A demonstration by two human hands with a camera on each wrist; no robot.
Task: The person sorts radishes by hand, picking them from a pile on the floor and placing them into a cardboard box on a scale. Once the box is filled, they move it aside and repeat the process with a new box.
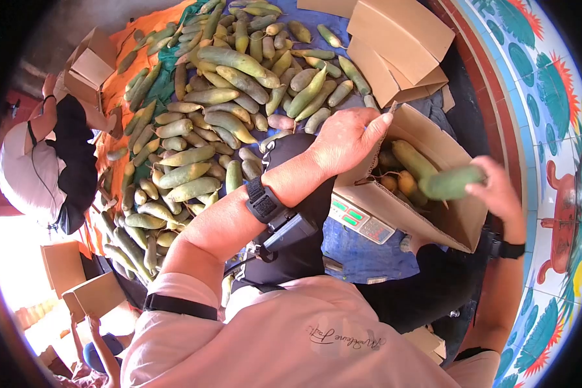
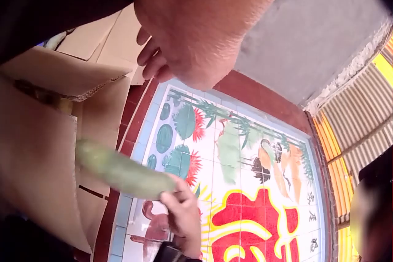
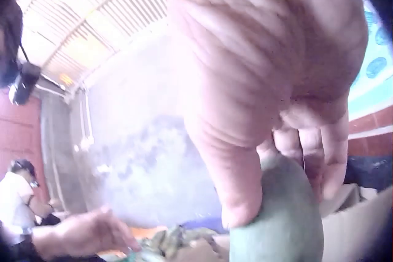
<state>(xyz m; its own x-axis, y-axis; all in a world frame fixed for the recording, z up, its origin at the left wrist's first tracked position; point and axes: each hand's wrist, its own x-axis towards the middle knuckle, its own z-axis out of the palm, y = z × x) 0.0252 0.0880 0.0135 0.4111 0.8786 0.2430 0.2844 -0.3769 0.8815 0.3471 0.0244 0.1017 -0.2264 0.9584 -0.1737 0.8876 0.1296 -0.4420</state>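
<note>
A long green radish (image 1: pixel 456 183) is pinched at one end by my right hand (image 1: pixel 498 191), over the open cardboard box (image 1: pixel 456 223). That radish (image 2: pixel 123 173) also shows in the left wrist view, held by the right hand (image 2: pixel 184 216). Thumb and fingers of the right hand (image 3: pixel 270 84) lie round its end (image 3: pixel 276 219) in the right wrist view. Several radishes (image 1: pixel 410 158) lie inside the box. My left hand (image 1: pixel 349 142) is at the box's left upper edge, thumb extended; the left wrist view shows its fingers (image 2: pixel 153 59) loosely bent, holding nothing.
Many radishes (image 1: pixel 187 155) are heaped on blue and orange sheets. A scale (image 1: pixel 359 220) with lit green digits is beside the box. Empty cartons (image 1: pixel 401 45) stand beyond it, and a tiled wall (image 1: pixel 549 194) runs along the right. Another person (image 1: pixel 39 155) crouches at the left.
</note>
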